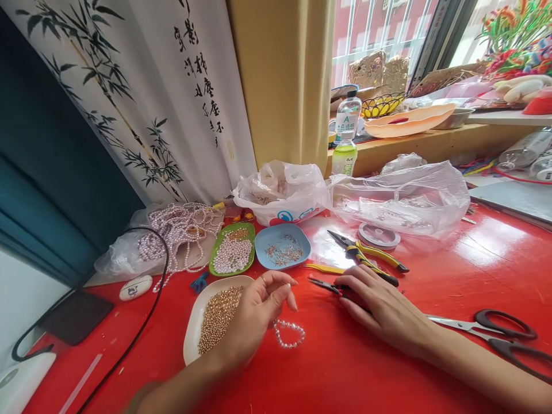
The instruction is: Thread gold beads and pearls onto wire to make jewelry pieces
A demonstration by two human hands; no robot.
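My left hand [259,307] is closed in a pinch, a small white bead showing at the thumb tip. Below its fingers hangs a loop of pearly beads, a beaded bracelet [293,345], whose upper end is hidden behind the hand. Fingers curled, my right hand [382,305] lies over dark-handled pliers [324,284] with their jaws pointing left. Beside my left wrist is a cream tray [192,322] of gold beads. Larger yellow-and-black pliers [364,253] and yellow tweezers [323,268] lie just beyond my right hand.
Behind sit a green tray [212,269] of beads and a blue tray [282,267] of small metal pieces. Pearl strands [172,233] heap at left near a black cable [161,282]. Plastic bags [401,201], a clear spool [379,236] and scissors [487,328] occupy the right.
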